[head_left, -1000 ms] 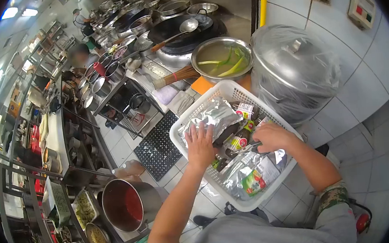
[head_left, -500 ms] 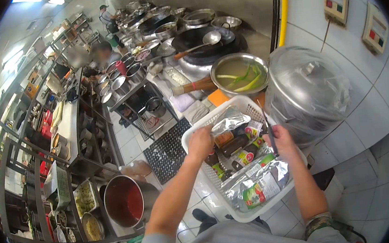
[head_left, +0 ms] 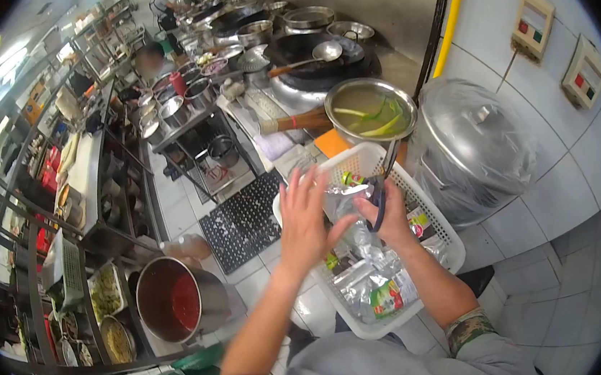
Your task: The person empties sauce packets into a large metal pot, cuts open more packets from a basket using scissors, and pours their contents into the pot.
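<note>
My right hand [head_left: 392,215] is closed round a pair of scissors [head_left: 389,159] with dark handles, the blades pointing up and away. It is over the white plastic basket [head_left: 452,245]. My left hand [head_left: 304,223] is open above the basket's left side, fingers spread and nothing in them. Inside the basket lie crumpled silver foil packaging [head_left: 367,242], a packet with green and red print [head_left: 386,299] and a dark labelled item [head_left: 420,224] by the right wall. My hands hide part of the contents.
Beyond the basket stands a steel bowl [head_left: 349,91] of liquid with green stalks. To the right is a plastic-wrapped lidded pot [head_left: 472,124]; at left, a deep pot [head_left: 178,264] with red contents. A wok [head_left: 294,51] sits farther back. Another person [head_left: 162,13] stands far off.
My left hand has let go of the foil and spread open. My right hand has moved left with the scissors. Foil now covers bottles that showed before.
</note>
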`<action>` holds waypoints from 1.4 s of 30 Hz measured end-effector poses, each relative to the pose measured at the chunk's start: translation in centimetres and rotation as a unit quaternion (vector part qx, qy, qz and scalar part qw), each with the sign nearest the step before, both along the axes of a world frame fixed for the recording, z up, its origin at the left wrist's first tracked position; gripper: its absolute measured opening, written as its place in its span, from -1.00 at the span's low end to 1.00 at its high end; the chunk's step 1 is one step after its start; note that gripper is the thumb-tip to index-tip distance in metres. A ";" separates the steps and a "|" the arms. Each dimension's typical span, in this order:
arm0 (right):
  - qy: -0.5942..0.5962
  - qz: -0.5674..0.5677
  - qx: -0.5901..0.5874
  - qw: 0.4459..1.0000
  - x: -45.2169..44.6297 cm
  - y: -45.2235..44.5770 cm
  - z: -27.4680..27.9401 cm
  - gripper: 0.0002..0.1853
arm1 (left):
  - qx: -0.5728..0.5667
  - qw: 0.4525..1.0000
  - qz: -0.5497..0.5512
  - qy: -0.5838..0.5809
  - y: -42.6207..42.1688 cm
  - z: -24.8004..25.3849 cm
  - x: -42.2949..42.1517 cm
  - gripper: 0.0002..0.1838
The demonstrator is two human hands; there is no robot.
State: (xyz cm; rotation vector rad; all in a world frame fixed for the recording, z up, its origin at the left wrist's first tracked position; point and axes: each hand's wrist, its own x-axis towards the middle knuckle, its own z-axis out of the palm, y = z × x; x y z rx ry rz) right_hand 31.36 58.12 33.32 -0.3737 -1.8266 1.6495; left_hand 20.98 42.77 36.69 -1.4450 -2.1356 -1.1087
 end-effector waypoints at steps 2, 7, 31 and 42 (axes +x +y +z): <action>0.010 -0.005 -0.028 1.000 0.2 -0.5 -0.3 -0.64 | -0.036 0.996 -0.086 0.010 1.1 1.5 -1.4 -0.41; -0.020 0.065 -0.102 0.992 2.9 -0.1 0.4 -0.72 | -0.087 0.984 -0.144 0.052 1.4 2.5 -2.4 -0.85; -0.255 0.032 0.403 0.878 8.7 3.5 1.8 -0.31 | -0.189 0.967 -0.170 -0.030 2.5 4.1 -1.7 -0.89; -0.224 0.039 0.478 0.849 6.1 4.7 0.7 -0.40 | -0.194 0.966 -0.140 -0.099 2.7 4.2 -2.1 -0.87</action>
